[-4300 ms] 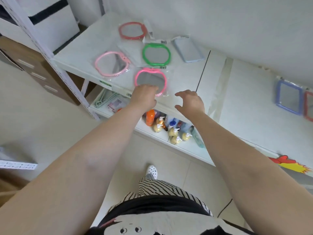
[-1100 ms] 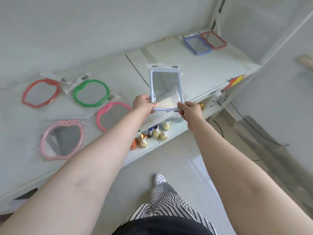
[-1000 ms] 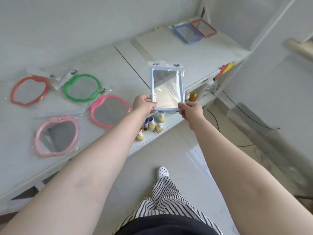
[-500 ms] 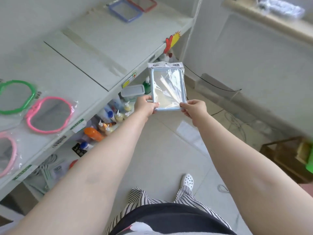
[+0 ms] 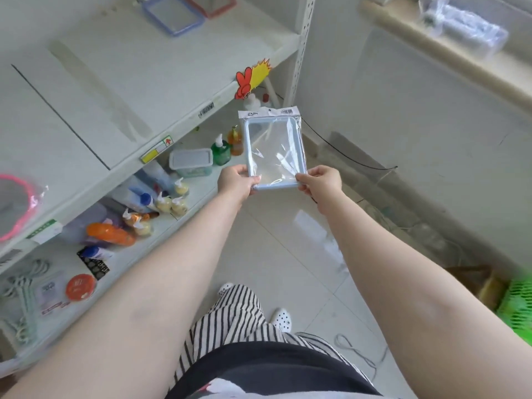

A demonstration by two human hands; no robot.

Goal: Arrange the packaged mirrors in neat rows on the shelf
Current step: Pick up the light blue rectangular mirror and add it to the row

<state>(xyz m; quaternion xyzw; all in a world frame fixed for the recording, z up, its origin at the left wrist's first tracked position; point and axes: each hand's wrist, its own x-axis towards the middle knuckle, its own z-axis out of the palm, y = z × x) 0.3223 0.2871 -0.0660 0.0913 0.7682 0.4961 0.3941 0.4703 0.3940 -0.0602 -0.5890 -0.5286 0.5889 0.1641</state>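
1. A white metal shelf [image 5: 161, 82] fills the upper left of the frame.
2. At centre, the left hand [image 5: 234, 180] and right hand [image 5: 321, 181] pinch the pale-blue rectangular mirror in clear plastic wrap [image 5: 273, 151] by its lower corners.
3. It looks light, stiff, breakable, with slippery film; holding the frame edges seems safest.

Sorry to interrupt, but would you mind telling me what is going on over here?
A person is holding a packaged light blue rectangular mirror by its bottom corners, left hand and right hand, out over the floor beside the white shelf. On the shelf's far end lie a blue-framed mirror and a red-framed one side by side; a pink round mirror lies at the near end. The held one is not yet placed.
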